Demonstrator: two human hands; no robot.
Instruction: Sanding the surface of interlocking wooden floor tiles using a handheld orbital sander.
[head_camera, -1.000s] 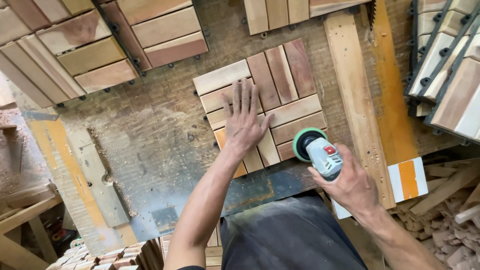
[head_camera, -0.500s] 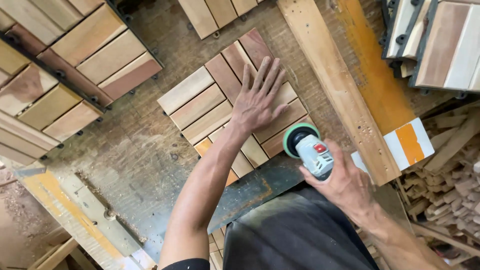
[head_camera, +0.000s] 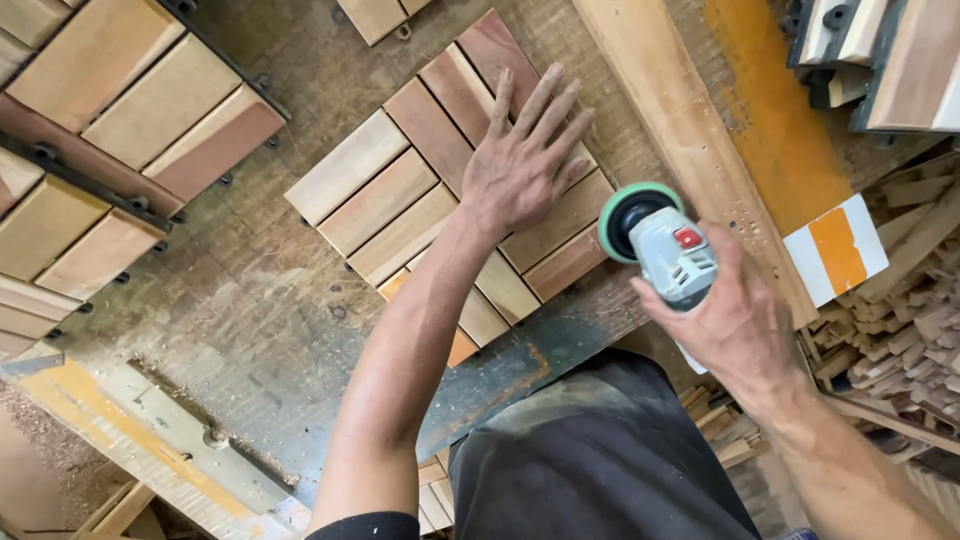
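While the left hand (head_camera: 520, 165) lies flat on the tile (head_camera: 450, 190), fingers spread and palm down, the right hand (head_camera: 735, 320) is wrapped around the grey body of a sander (head_camera: 660, 240), fingers curled tight on it. The tile is a square of wooden slats — one half runs one way, the other half across it — and it lies on the worn bench (head_camera: 250, 300) straight ahead of the person. The left hand covers the far right quarter of it, fingertips pointing away from the body.

The sander has a round green-rimmed pad and a red switch on top. Its pad sits just beside the tile's right corner, at the edge of the slats; whether it touches the wood cannot be told from this view. The right hand holds it from behind, near the person's dark apron (head_camera: 590, 460).

To the right of the sander a long plank (head_camera: 690, 130) runs diagonally across the bench, with an orange-stained strip beside it and a white-and-orange block (head_camera: 835, 250) at its near end. More tiles are stacked at the upper left (head_camera: 130, 110) and upper right (head_camera: 880, 50), well apart from the hands. Offcuts (head_camera: 900, 320) are heaped at the right — below bench level. Sawdust lies over the bench's lower left corner.
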